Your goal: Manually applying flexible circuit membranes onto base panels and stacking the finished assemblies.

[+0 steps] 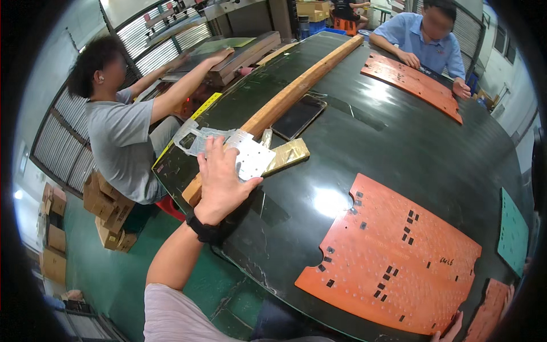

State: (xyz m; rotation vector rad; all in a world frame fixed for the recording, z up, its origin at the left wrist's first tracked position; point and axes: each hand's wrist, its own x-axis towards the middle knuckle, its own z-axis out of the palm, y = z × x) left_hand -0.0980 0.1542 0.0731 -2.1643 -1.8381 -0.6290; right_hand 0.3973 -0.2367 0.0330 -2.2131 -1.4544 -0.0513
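Observation:
My left hand (219, 179) reaches over the table's left side, fingers apart and thumb stretched out. Its fingertips lie over a white plate with small holes (253, 157) and a clear plastic piece with cut-outs (192, 138); I cannot make out a grip on either. Both rest across a long wooden bar (296, 80), beside a gold-taped block (293, 154). At the bottom right, what looks like my right hand (453, 329) touches the lower edge of an orange board (387, 256) dotted with clear bumps and black rectangles. Most of that hand is cut off.
A dark phone-like tablet (299, 117) lies beside the bar. A green board (513, 231) and a reddish piece (489, 310) with fingers at its edge are at right. One co-worker (122, 125) sits left at a machine; another (424, 43) handles an orange board (413, 85) opposite.

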